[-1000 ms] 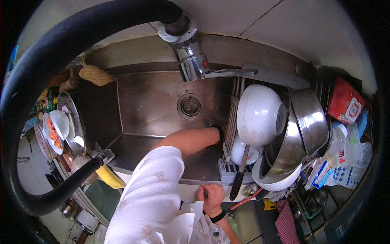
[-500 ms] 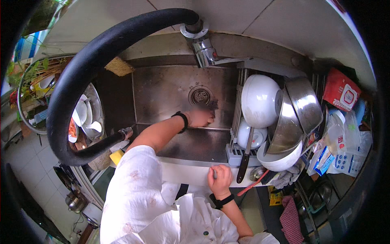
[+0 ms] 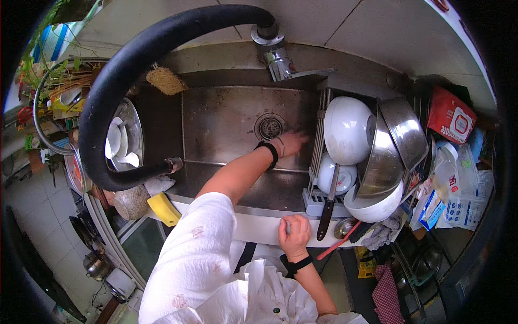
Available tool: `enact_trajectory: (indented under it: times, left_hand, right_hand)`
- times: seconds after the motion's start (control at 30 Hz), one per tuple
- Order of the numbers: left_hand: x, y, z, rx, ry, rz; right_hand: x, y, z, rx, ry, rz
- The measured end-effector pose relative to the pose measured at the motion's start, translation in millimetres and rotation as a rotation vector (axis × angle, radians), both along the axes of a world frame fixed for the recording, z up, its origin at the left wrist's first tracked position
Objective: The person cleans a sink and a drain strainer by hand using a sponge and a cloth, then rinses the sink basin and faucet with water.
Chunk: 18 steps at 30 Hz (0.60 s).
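Note:
My left hand (image 3: 290,143) reaches into the steel sink (image 3: 216,124), just beside the round drain (image 3: 269,127) and near the dish rack. Its fingers look stretched out toward the rack, slightly blurred, and I see nothing held in them. A black band circles that wrist. My right hand (image 3: 295,235) rests curled at the front edge of the white counter (image 3: 256,229). A bit of grey shows between its thumb and fingers, too small to name. A black wristband sits below it.
A thick black faucet hose (image 3: 91,108) arches over the sink's left. The rack (image 3: 318,202) holds white bowls (image 3: 348,129), metal basins (image 3: 402,132) and a black-handled knife (image 3: 326,216). A yellow sponge (image 3: 164,209) lies on the left counter; a loofah piece (image 3: 166,81) sits behind the sink.
My left hand has moved right and slightly upward, past the drain toward the rack. The view has shifted a little, and more of the yellow sponge shows. My right hand stays curled at the counter edge.

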State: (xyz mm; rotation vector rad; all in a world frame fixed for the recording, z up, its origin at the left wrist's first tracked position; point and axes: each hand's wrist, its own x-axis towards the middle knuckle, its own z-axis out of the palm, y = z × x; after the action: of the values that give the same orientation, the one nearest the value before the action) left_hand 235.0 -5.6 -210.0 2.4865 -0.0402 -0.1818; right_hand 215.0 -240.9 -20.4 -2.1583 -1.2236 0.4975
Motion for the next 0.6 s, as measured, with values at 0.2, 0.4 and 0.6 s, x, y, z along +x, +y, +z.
enact_trajectory:
  times: [0.2, 0.4, 0.6]
  left_hand:
    - [-21.5, 13.5, 16.6, 0.114, 0.306, 0.281]
    - [-82.1, 37.8, 77.1, 0.06, 0.26, 0.563]
    - [-131.2, 19.8, 129.0, -0.228, 0.1, 0.851]
  right_hand:
    - [0.1, -0.2, 1.6, -0.004, -0.018, -0.036]
    - [2.2, 8.8, 19.4, -0.06, 0.1, -0.083]
    - [31.8, 97.3, 94.3, 0.029, 0.233, -0.107]
